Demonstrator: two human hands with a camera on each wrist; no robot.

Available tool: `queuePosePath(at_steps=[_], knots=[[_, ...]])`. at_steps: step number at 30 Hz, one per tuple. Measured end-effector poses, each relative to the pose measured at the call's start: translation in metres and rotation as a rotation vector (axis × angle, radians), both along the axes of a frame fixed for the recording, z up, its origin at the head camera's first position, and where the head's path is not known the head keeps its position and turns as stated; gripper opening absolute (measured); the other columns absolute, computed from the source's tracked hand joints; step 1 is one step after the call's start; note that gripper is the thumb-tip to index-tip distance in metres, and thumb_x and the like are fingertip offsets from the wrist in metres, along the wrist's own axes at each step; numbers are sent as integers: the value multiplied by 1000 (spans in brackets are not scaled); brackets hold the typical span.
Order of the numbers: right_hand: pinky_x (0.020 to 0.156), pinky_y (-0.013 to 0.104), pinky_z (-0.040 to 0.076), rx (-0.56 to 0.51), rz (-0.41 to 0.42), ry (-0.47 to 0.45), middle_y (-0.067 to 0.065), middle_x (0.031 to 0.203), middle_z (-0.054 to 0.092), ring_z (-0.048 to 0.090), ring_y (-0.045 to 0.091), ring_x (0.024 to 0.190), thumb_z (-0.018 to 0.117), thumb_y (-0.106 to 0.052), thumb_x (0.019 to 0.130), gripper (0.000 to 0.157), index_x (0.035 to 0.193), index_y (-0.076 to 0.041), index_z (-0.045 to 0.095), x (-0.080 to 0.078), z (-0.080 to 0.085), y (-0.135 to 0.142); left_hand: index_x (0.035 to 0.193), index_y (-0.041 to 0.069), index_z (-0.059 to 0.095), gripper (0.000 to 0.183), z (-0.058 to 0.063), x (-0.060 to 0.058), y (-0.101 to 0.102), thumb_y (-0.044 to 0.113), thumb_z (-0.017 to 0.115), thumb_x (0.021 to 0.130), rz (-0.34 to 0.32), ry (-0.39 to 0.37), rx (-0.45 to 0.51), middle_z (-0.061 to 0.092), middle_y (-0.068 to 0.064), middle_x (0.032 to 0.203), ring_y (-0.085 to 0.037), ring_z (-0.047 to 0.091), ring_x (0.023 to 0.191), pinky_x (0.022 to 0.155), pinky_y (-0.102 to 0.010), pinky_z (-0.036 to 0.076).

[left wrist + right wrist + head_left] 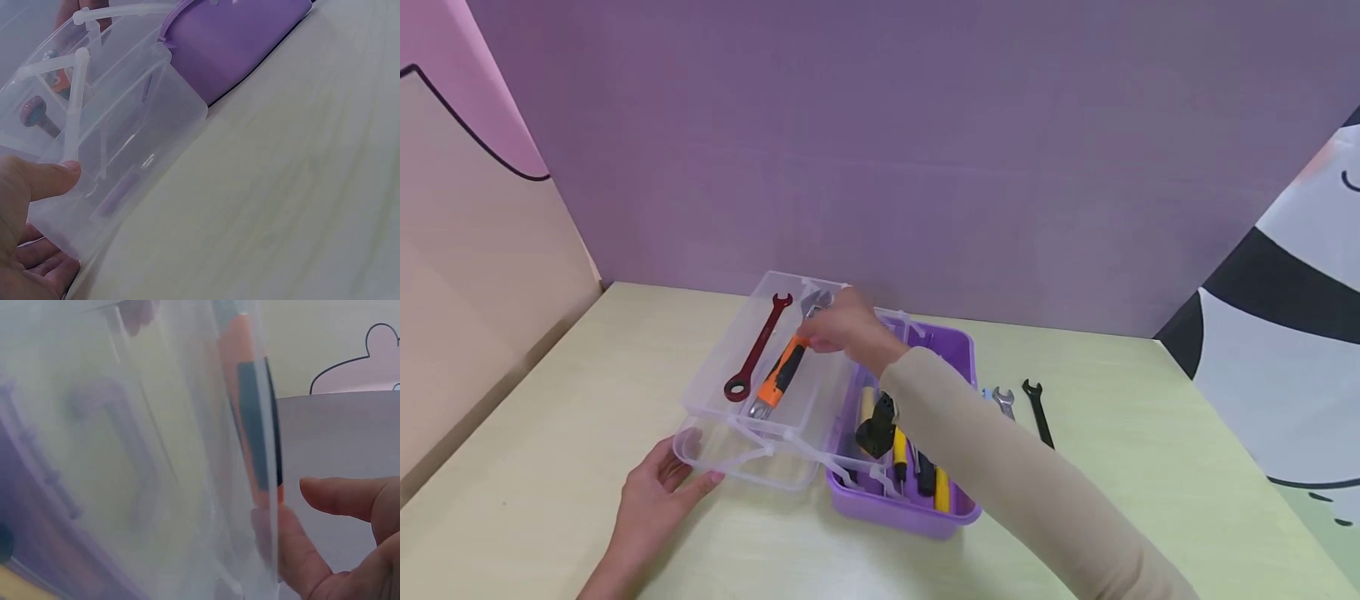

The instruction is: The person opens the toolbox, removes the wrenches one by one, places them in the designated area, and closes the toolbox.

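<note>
A clear plastic lid (pixel 748 467) is opened out leftward from a purple toolbox (pixel 895 517), with a clear tray (pixel 715 392) raised above it. My left hand (pixel 655 500) holds the lid's left end, thumb on the near side and fingers round the far side. An orange and black adjustable wrench (pixel 782 371) lies in the tray beside a dark red combination wrench (pixel 752 354). My right hand (pixel 850 329) is over the adjustable wrench's upper part. In the right wrist view its thumb (pixel 340 495) is spread apart from the wrench; another finger reaches the handle's end, partly hidden.
Inside the toolbox lie yellow-handled tools (pixel 900 454) and other tools. Right of it, a silver wrench (pixel 1003 400) and a black wrench (pixel 1037 412) lie on the table (pixel 1150 467), partly hidden by my right sleeve (pixel 1015 467). A purple wall (pixel 925 167) stands behind.
</note>
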State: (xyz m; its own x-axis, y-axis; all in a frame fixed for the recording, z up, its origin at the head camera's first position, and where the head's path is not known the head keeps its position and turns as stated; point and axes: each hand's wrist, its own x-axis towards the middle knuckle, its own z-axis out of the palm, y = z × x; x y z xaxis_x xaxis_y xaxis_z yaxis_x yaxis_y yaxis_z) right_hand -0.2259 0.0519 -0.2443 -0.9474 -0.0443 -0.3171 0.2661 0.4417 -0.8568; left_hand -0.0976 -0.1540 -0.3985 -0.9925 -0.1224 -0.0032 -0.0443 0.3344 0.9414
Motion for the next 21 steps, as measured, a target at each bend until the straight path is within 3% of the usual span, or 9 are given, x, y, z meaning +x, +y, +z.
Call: queuePosePath(at_steps=[10, 17, 21], knots=[[75, 28, 60, 41, -52, 60, 16, 101, 65, 71, 24, 81, 76, -6, 79, 35, 106, 1, 56, -1, -5, -2, 138, -8, 37, 68, 2, -1, 1, 6, 73, 83, 4, -16, 3, 43, -30, 141, -38, 47, 127, 89, -4, 47], [67, 26, 60, 18, -71, 53, 17, 95, 71, 72, 24, 80, 77, -6, 79, 28, 101, 3, 61, -8, -6, -1, 137, -10, 37, 68, 0, 2, 2, 5, 74, 82, 4, -9, 2, 44, -32, 139, -39, 47, 127, 91, -7, 47], [65, 26, 60, 21, -84, 50, 18, 91, 72, 72, 24, 77, 75, -5, 81, 23, 99, 4, 64, -11, -8, -2, 137, -9, 38, 67, 1, 2, 2, 6, 74, 82, 5, -13, -12, 45, -30, 139, -37, 47, 127, 88, -3, 45]])
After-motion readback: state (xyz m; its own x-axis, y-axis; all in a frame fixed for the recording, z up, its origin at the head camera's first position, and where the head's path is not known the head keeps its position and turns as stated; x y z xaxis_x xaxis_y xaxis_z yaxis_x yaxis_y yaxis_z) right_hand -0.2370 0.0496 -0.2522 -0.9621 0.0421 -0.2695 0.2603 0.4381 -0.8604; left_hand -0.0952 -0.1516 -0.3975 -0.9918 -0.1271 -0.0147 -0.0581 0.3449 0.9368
